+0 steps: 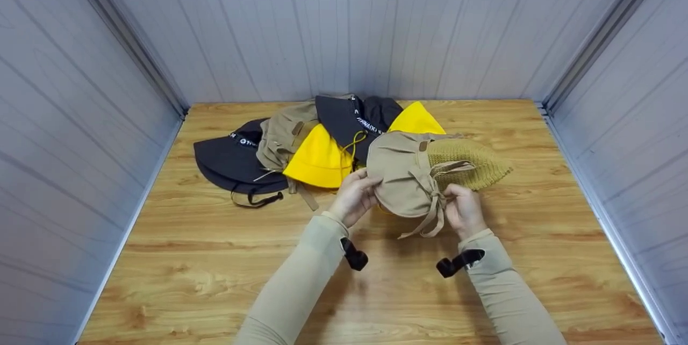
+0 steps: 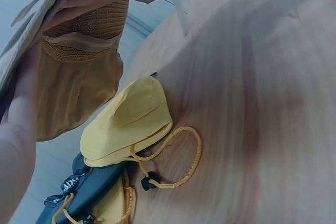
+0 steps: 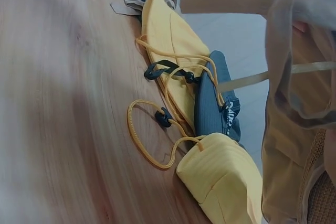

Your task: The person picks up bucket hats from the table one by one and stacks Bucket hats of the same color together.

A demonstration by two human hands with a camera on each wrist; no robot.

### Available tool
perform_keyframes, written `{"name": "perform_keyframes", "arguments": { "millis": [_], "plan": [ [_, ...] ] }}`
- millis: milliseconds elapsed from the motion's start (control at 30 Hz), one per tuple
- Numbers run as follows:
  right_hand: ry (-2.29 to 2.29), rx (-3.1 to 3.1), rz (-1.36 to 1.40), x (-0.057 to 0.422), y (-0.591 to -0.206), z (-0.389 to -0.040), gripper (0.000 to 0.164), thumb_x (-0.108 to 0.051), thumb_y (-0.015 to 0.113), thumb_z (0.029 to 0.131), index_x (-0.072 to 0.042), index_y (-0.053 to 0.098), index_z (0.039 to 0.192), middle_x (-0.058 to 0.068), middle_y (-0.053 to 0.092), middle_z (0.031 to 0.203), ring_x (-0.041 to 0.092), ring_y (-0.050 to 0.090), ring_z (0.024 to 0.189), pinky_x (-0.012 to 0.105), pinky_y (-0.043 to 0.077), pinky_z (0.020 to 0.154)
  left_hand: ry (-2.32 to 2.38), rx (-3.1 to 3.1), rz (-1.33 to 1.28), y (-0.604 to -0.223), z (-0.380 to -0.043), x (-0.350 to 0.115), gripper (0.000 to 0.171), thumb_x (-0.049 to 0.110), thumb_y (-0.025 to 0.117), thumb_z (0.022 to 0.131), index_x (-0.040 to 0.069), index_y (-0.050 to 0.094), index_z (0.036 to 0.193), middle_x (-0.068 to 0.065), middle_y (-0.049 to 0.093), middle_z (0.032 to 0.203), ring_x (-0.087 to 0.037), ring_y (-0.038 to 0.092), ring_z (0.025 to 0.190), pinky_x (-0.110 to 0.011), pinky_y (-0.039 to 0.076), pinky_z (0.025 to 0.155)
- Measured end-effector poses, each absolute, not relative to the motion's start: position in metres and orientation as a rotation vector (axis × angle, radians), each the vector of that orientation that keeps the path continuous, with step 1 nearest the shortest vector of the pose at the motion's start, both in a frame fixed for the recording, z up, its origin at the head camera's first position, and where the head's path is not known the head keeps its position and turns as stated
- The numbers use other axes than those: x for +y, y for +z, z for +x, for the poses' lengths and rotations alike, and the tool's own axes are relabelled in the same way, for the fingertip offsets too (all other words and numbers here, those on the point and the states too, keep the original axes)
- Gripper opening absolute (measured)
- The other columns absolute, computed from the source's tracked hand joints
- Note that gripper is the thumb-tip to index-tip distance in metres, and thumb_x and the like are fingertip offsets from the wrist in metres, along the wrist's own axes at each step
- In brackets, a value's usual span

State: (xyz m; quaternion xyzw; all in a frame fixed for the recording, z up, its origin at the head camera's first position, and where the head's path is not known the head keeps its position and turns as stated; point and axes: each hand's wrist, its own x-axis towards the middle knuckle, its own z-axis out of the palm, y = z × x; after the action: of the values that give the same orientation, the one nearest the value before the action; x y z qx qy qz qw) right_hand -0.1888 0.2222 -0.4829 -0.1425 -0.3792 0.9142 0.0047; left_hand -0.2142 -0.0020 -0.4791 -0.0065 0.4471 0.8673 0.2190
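Note:
Both hands hold up a beige sun hat (image 1: 398,178) with a woven straw crown (image 1: 467,159) that points right. Thin fabric ties (image 1: 436,194) are knotted at its side, with loose ends hanging down. My left hand (image 1: 355,197) pinches the hat's brim at its left edge, thumb on the near face. On the other side, my right hand (image 1: 463,210) grips the hat beside the knot, fingers curled. A yellow bucket hat (image 2: 128,121) with a cord and a black toggle lies below it in the left wrist view.
A row of overlapping hats lies behind and left: a black hat (image 1: 231,159), a crumpled beige hat (image 1: 279,138), a yellow hat (image 1: 317,159) and another black hat (image 1: 344,119). They rest on a wooden table (image 1: 204,270), with pale panel walls (image 1: 344,28) at back and sides.

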Motion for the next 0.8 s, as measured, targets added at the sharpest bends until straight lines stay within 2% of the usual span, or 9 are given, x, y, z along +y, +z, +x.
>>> {"name": "perform_keyframes", "arguments": {
  "millis": [167,333,433,567,700,800],
  "plan": [
    [2.837,-1.262,-0.434,0.222,-0.483,-0.188,0.041,0.018,0.027,0.079,-0.004,0.047,0.05,0.001,0.046,0.054,0.013,0.051,0.056,0.02,0.046,0.055,2.431,1.21,-0.035,-0.482,-0.213,-0.002,0.018,0.002,0.049,0.098,0.001,0.053,0.115,-0.004,0.069,0.086,-0.012,0.067,0.073,-0.026,0.057,0.068],
    [2.812,-1.33,-0.429,0.223,-0.485,-0.189,0.037,0.018,0.028,0.077,-0.005,0.047,0.056,0.001,0.048,0.061,0.012,0.05,0.056,0.019,0.045,0.054,2.459,1.213,-0.033,-0.48,-0.21,-0.001,0.04,-0.001,0.049,0.097,0.0,0.044,0.136,-0.004,0.068,0.097,-0.013,0.07,0.08,-0.026,0.058,0.071],
    [2.784,-1.375,-0.449,0.224,-0.486,-0.191,0.036,0.016,0.029,0.078,-0.006,0.045,0.055,0.002,0.047,0.062,0.012,0.05,0.053,0.018,0.045,0.052,2.473,1.223,-0.05,-0.478,-0.208,0.0,0.056,-0.006,0.049,0.094,0.007,0.036,0.147,-0.005,0.066,0.103,-0.014,0.07,0.082,-0.028,0.059,0.071],
    [2.809,-1.359,-0.431,0.225,-0.486,-0.191,0.039,0.013,0.028,0.08,-0.006,0.046,0.051,0.001,0.047,0.055,0.012,0.05,0.048,0.018,0.044,0.049,2.502,1.239,-0.046,-0.476,-0.206,0.003,0.071,-0.01,0.049,0.092,0.013,0.026,0.154,-0.008,0.064,0.108,-0.015,0.07,0.083,-0.029,0.059,0.073],
    [2.92,-1.214,-0.349,0.225,-0.484,-0.191,0.042,0.011,0.027,0.085,-0.003,0.055,0.058,0.002,0.054,0.055,0.012,0.054,0.049,0.018,0.047,0.05,2.531,1.235,-0.037,-0.474,-0.204,0.006,0.082,-0.013,0.049,0.091,0.02,0.016,0.158,-0.012,0.062,0.114,-0.017,0.07,0.086,-0.03,0.06,0.076],
    [2.997,-1.099,-0.297,0.223,-0.483,-0.189,0.042,0.008,0.029,0.092,-0.002,0.062,0.068,0.004,0.062,0.063,0.013,0.06,0.056,0.021,0.051,0.056,2.554,1.212,-0.044,-0.474,-0.203,0.009,0.088,-0.015,0.049,0.09,0.026,0.011,0.159,-0.014,0.058,0.12,-0.018,0.069,0.089,-0.031,0.06,0.075]
  ]
}}
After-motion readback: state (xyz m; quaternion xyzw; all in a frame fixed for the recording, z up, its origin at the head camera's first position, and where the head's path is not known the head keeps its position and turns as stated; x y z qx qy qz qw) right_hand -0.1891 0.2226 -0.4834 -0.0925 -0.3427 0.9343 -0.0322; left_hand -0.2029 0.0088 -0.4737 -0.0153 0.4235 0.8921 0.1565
